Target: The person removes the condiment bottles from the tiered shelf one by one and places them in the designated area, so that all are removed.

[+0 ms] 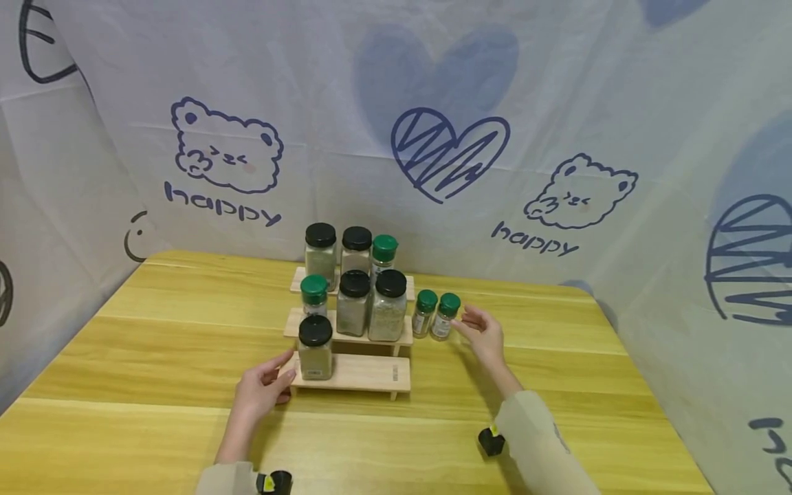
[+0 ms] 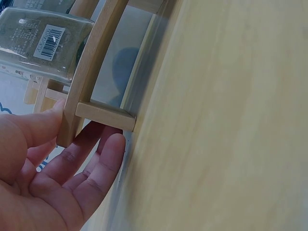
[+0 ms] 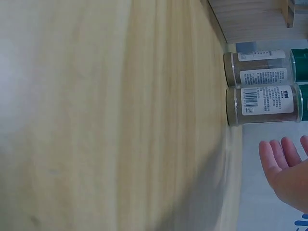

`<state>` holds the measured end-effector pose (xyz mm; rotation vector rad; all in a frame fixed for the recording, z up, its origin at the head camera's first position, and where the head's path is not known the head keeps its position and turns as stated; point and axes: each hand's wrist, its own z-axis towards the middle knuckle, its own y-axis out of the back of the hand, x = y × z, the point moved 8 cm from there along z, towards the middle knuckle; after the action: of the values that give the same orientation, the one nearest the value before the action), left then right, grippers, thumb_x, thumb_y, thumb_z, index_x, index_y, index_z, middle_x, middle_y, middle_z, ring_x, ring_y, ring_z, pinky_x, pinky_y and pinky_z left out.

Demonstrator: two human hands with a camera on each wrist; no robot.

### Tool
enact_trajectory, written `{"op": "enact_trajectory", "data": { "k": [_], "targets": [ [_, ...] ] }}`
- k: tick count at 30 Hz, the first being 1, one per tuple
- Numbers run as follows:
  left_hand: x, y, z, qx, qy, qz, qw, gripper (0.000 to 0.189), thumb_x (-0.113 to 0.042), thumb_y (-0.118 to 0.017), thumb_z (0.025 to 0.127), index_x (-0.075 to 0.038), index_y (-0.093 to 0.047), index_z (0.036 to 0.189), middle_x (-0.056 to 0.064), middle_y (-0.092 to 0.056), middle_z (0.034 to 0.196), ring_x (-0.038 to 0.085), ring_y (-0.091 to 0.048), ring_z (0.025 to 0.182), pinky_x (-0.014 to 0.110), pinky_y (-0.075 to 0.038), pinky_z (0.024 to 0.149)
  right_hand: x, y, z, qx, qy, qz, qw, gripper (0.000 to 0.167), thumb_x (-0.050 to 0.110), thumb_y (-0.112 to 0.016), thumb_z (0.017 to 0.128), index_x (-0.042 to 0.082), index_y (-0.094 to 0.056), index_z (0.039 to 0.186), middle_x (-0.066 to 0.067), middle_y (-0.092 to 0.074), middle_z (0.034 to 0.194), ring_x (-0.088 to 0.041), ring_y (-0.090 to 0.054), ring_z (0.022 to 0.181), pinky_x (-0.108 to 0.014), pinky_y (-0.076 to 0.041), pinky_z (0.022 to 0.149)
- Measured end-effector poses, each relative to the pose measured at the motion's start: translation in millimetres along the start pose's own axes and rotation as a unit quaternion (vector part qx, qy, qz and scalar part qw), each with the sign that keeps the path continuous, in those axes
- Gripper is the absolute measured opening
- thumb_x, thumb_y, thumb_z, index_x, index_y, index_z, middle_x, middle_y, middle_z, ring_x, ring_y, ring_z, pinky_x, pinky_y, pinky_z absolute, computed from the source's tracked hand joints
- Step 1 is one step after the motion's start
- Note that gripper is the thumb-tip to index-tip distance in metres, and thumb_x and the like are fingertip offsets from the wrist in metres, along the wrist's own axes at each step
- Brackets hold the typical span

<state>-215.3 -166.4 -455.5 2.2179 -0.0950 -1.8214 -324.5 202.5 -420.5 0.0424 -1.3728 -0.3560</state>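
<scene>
My left hand [image 1: 262, 385] grips the left end of the low front step of a wooden spice rack [image 1: 371, 371]. In the left wrist view the thumb lies on the board's edge and the fingers [image 2: 108, 159] curl beneath it. A black-lidded spice jar [image 1: 316, 350] stands on that step, close to the hand. My right hand [image 1: 485, 335] is beside a green-capped spice bottle [image 1: 445, 317]. The right wrist view shows a gap between its fingers [image 3: 276, 156] and that bottle. A second green-capped bottle [image 1: 424, 315] stands against the first, right of the rack.
The rack's middle tier [image 1: 399, 333] carries two black-lidded jars and a green-capped bottle [image 1: 314, 294]. Its back tier [image 1: 297, 278] bears two more black-lidded jars and another green-capped bottle [image 1: 384, 251]. A printed cloth [image 1: 334, 151] hangs behind the wooden table [image 1: 557, 371].
</scene>
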Motion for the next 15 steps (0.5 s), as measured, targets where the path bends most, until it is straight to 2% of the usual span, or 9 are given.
{"op": "enact_trajectory", "data": {
  "k": [9,15],
  "targets": [
    [-1.3,0.2,0.0,0.000,-0.004,0.002,1.0000,0.040,-0.007,-0.054,0.090,-0.002,-0.046,0.129,0.033,-0.046,0.120,0.024,-0.060,0.083,0.029,-0.055,0.064,7,6,-11.0,-0.026,0.026,0.003,0.9993,0.032,-0.002,-0.067,0.077,-0.016,-0.055,0.104,-0.028,-0.059,0.096,-0.014,-0.056,0.079,-0.012,-0.045,0.071],
    [-1.7,-0.4,-0.2,0.002,-0.006,0.005,1.0000,0.040,-0.007,-0.054,0.090,-0.001,-0.046,0.129,0.033,-0.044,0.122,0.026,-0.059,0.087,0.029,-0.055,0.065,12,7,-17.0,-0.035,0.030,0.038,0.9982,0.028,-0.005,-0.066,0.077,-0.016,-0.055,0.101,-0.027,-0.059,0.092,-0.004,-0.055,0.073,-0.014,-0.049,0.065]
  ]
}}
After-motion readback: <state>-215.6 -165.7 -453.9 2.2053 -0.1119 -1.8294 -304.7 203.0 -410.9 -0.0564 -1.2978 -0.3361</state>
